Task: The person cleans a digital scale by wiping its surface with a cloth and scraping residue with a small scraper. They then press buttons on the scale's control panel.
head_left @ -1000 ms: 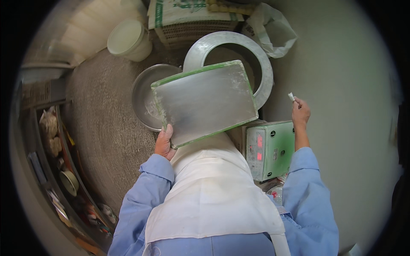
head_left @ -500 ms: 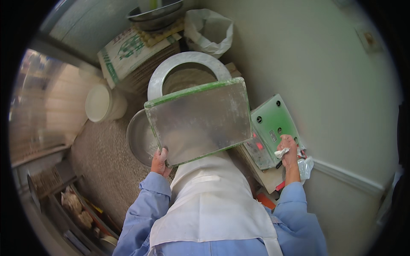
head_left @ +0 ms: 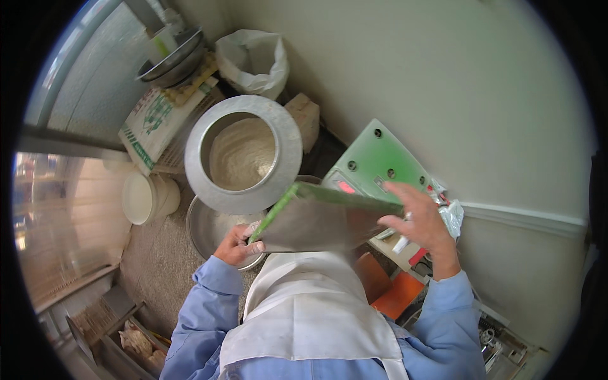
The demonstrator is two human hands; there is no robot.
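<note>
Tray (head_left: 316, 221): sitting between the 2 hands, before the white apron (head_left: 310, 310); it is tipping more steeply than 0.5 s ago.
Left hand (head_left: 239, 246): gripping the tray's left end.
Right hand (head_left: 421, 218): coming over to the tray's right end, fingers spreading; contact is staying unclear.
Metal ring (head_left: 288, 142): now showing whole, pale powder (head_left: 237, 152) lying within.
Sack (head_left: 155, 117): carrying green printing.
Green box (head_left: 402, 164): glowing red, its display (head_left: 345, 186) blurring.
</note>
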